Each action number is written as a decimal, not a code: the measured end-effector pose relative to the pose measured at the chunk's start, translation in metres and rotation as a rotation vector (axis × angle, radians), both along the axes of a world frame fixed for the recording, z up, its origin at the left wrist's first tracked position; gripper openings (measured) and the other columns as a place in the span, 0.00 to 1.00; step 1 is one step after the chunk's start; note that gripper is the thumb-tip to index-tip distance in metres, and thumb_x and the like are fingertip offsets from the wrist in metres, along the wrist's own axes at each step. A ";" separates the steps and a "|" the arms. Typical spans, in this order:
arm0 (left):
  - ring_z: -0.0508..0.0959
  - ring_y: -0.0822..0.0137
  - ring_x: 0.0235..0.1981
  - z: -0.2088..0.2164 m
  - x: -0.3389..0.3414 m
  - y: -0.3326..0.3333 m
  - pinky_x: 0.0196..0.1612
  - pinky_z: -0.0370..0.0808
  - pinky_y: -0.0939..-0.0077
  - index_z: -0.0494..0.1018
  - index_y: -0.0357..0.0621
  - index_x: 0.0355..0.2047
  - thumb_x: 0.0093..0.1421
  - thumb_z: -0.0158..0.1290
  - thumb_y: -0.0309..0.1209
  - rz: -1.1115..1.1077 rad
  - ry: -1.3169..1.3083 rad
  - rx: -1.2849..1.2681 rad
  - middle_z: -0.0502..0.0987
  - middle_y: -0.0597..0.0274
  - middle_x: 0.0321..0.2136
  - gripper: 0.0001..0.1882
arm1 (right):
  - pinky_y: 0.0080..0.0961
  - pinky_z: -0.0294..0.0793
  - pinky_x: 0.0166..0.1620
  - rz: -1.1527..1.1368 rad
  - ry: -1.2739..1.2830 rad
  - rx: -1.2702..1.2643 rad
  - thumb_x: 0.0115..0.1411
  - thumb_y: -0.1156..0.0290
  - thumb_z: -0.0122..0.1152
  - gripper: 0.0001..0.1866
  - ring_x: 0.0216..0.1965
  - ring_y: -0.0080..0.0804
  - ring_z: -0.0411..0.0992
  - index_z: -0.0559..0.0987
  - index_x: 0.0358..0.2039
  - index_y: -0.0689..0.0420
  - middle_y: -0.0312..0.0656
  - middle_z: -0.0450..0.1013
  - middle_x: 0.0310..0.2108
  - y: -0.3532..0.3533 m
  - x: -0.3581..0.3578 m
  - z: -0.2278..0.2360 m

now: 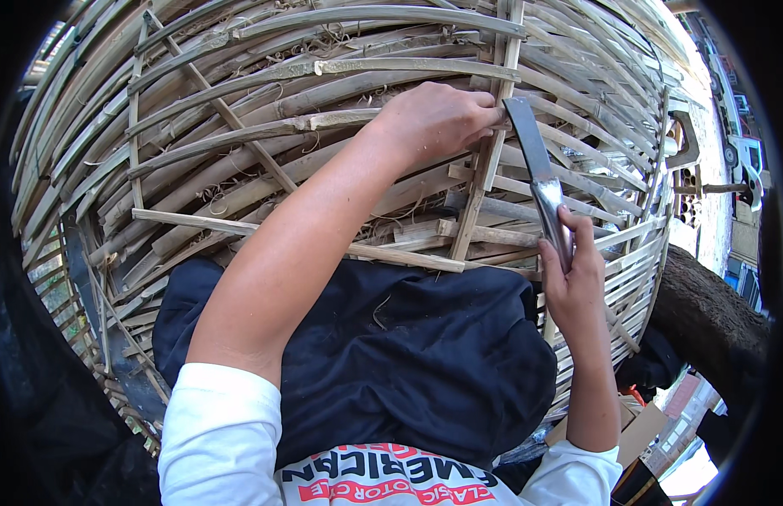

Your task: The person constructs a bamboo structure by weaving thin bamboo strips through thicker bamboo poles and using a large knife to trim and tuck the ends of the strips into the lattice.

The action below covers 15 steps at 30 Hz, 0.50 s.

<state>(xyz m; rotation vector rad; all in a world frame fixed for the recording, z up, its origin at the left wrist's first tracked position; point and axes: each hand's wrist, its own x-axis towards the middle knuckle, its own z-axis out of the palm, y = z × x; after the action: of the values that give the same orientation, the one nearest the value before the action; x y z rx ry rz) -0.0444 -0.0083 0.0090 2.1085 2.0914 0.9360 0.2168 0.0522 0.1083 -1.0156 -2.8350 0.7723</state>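
Across the lap in the head view, a slatted panel is propped over a dark cloth (391, 337), with a dense mass of bamboo strips (568, 72) behind it. The work is judged to be partway: three curved cross-strips (391, 65) and one straight bottom slat (400, 255) are already laid across the panel, but wide gaps are left between them. Whether every crossing is fastened cannot be told.

At the right upright (492, 158), the fingers of the left hand (438, 118) are drawn in, and what, if anything, is clamped in that grip cannot be told. By the grip of the right hand (575, 270), a knife (539, 173) is clamped at its metal handle, its blade being pointed up and away, just beside that upright.

Counted, there are one knife, one cloth, one left upright (136, 126), one right upright, seemingly of two overlapped pieces, one slanted slat (218, 101), three curved cross-strips and one bottom slat. The strips behind are too tangled to be counted.
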 end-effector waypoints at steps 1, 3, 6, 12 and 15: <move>0.81 0.52 0.32 0.000 0.000 0.000 0.33 0.80 0.57 0.74 0.48 0.41 0.62 0.55 0.35 0.001 -0.008 0.006 0.76 0.61 0.33 0.09 | 0.41 0.73 0.45 -0.037 0.077 -0.020 0.62 0.76 0.58 0.18 0.45 0.61 0.75 0.67 0.51 0.60 0.61 0.74 0.46 -0.001 0.000 0.000; 0.81 0.52 0.32 -0.001 -0.002 0.000 0.33 0.80 0.57 0.74 0.48 0.41 0.62 0.55 0.36 0.000 0.011 0.018 0.76 0.61 0.33 0.10 | 0.41 0.73 0.46 -0.057 0.111 -0.009 0.63 0.76 0.58 0.17 0.44 0.61 0.75 0.68 0.51 0.60 0.60 0.74 0.44 -0.001 0.000 -0.001; 0.81 0.52 0.32 0.002 0.001 -0.002 0.32 0.80 0.57 0.74 0.48 0.42 0.62 0.54 0.36 0.006 0.029 0.011 0.76 0.62 0.33 0.10 | 0.41 0.73 0.46 0.003 0.033 0.000 0.63 0.76 0.58 0.16 0.43 0.61 0.75 0.68 0.51 0.61 0.60 0.74 0.43 0.003 -0.002 0.001; 0.81 0.52 0.32 0.000 0.001 -0.001 0.32 0.80 0.57 0.74 0.51 0.44 0.62 0.54 0.36 0.007 0.002 0.023 0.77 0.62 0.34 0.11 | 0.40 0.73 0.45 -0.017 -0.033 0.019 0.63 0.76 0.58 0.17 0.42 0.59 0.76 0.68 0.52 0.60 0.59 0.75 0.42 0.002 -0.004 0.004; 0.81 0.51 0.32 -0.001 -0.001 -0.002 0.32 0.80 0.57 0.75 0.51 0.44 0.62 0.54 0.36 -0.004 -0.006 0.041 0.78 0.62 0.35 0.10 | 0.40 0.74 0.45 -0.003 0.143 0.021 0.63 0.76 0.57 0.17 0.41 0.59 0.76 0.69 0.52 0.60 0.58 0.75 0.43 -0.003 -0.007 0.003</move>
<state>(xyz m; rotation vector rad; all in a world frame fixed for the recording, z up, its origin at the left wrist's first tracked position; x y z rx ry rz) -0.0452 -0.0101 0.0080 2.1257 2.0827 0.9922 0.2097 0.0494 0.1113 -0.9221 -2.7138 0.7804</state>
